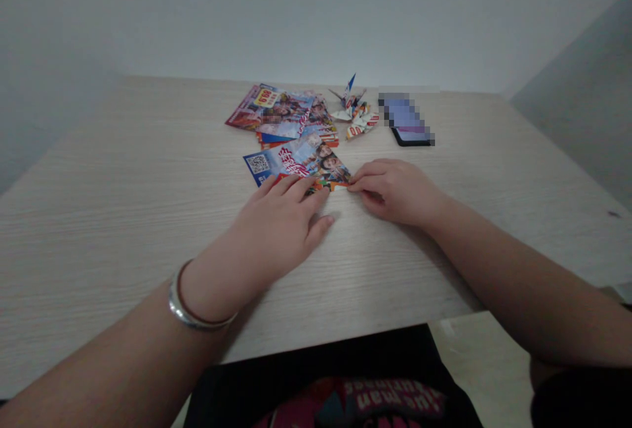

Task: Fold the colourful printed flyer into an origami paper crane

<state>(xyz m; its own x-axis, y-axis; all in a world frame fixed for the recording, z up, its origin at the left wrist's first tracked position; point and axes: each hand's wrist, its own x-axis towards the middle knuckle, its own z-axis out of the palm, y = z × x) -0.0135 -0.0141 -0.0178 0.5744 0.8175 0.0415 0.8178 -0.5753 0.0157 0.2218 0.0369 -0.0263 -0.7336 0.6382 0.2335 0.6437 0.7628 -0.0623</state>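
Observation:
A colourful printed sheet of paper (296,159) lies flat on the light wooden table (123,184) in front of me. My left hand (279,224) rests palm down on its near edge with the fingers stretched out flat. A silver bangle sits on that wrist. My right hand (395,189) is curled, and its fingertips pinch the right corner of the sheet.
Behind the sheet lies a loose pile of similar printed papers (281,115). Two folded paper cranes (356,112) stand to its right. A phone (407,122) lies face up farther right. A pale wall rises behind the table.

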